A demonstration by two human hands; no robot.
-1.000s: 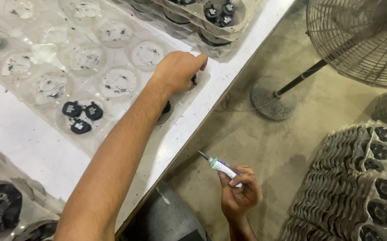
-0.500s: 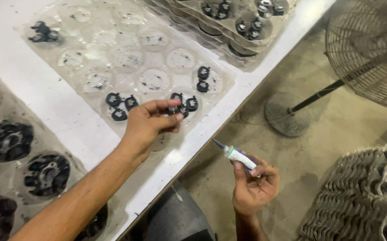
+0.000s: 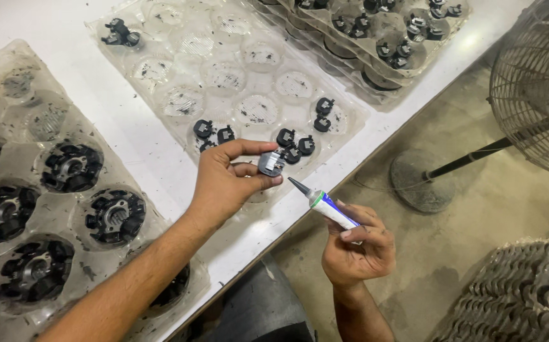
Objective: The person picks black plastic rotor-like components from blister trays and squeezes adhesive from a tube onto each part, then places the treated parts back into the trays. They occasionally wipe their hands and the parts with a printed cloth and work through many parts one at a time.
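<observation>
Since the earlier frame the left hand (image 3: pixel 230 183) has lifted off the tray and drawn back toward the body, and the right hand (image 3: pixel 356 244) has brought the tube (image 3: pixel 325 206) up closer to it. The left hand now pinches a small dark part (image 3: pixel 272 163) between thumb and fingertips, held in the air over the near edge of the table (image 3: pixel 129 139). The right hand is closed around the tube, out past the table edge above the floor (image 3: pixel 477 215); the dark nozzle points up-left at the part, near it but not touching.

Just beyond the part lies a clear tray (image 3: pixel 236 76) of round pockets, most of them bare, a few holding small black parts. Its near corner comes close to the table edge. To the left a second tray (image 3: pixel 8 82) holds larger black rotors (image 3: pixel 115 216). Farther off, stacked trays (image 3: pixel 375 38) overhang the far table edge. On the floor to the right stand a fan (image 3: pixel 540 82) on its round base and a pile of grey trays (image 3: pixel 527 291), with open floor between them and the table.
</observation>
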